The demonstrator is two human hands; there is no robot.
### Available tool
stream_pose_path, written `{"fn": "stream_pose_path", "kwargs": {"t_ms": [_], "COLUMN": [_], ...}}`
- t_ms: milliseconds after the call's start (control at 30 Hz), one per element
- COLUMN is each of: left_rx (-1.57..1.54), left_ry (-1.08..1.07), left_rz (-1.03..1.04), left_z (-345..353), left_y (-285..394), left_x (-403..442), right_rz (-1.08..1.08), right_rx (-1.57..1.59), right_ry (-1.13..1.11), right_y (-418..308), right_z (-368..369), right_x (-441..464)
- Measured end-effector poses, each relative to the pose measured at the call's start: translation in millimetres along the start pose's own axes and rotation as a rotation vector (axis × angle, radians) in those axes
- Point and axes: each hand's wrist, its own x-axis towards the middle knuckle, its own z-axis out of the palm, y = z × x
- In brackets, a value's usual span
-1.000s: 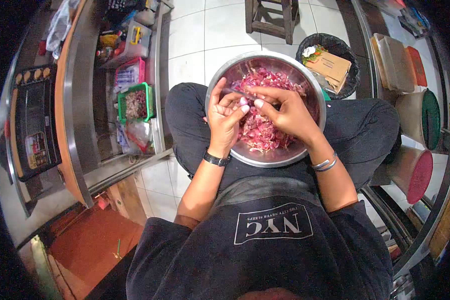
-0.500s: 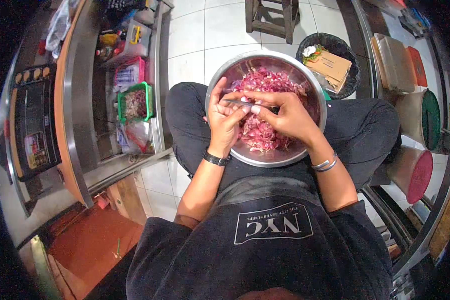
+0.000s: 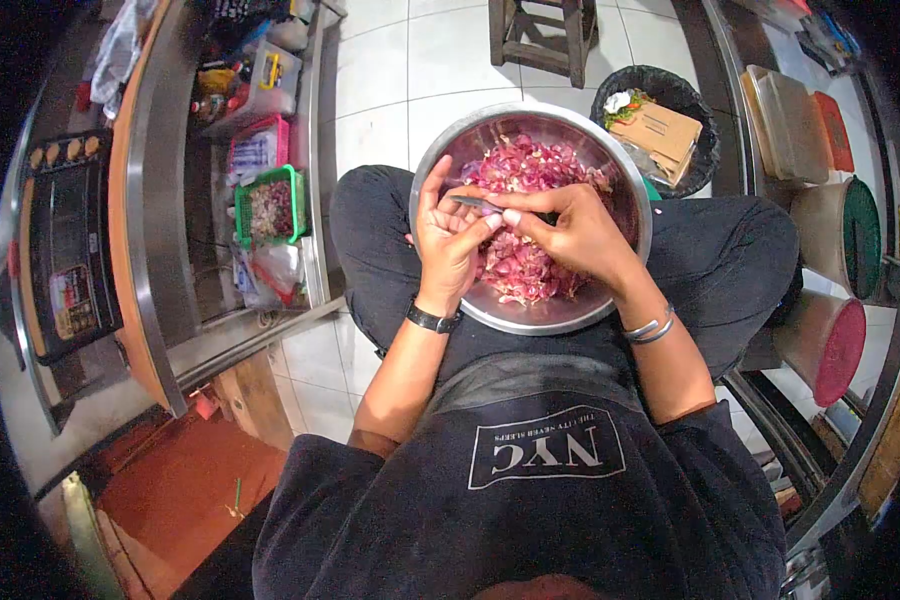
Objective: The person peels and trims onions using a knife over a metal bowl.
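Knife (image 3: 477, 204) sat gripped in right hand (image 3: 582, 228), back up, fingers curled to thumb; left hand (image 3: 446, 245), palm up, outer finger raised, pinched small shallot (image 3: 489, 210), both above metal bowl (image 3: 550, 328) of shallots (image 3: 525, 268).

metal bowl (image 3: 532, 317) on dark-trousered legs (image 3: 720, 245)

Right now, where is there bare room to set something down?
Bare white floor tiles show between the metal shelf on the left, the wooden stool and the steel bowl. Over the bowl it is tight: the left hand and right hand crowd together, with a small knife. The shelf and lined bin are crowded too.
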Motion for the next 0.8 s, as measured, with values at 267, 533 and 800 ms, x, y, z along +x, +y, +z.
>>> {"fn": "stream_pose_path", "kwargs": {"t_ms": [267, 533, 800], "left_rx": [-0.047, -0.114, -0.089], "left_ry": [-0.058, -0.020, -0.025], "left_rz": [-0.036, -0.051, -0.045], "left_z": [-6.0, -0.1, -0.5], "left_y": [-0.3, 3.5, 3.1], "left_x": [1.6, 1.6, 1.3], "right_rz": [0.139, 0.065, 0.077], "right_rx": [0.177, 0.193, 0.185], "right_ry": [-0.004, 0.038, -0.061], "right_y": [-12.3, -8.1, -6.5], "right_z": [-4.0, -5.5, -1.3], "right_x": [0.7, 2.8, 0.3]}}
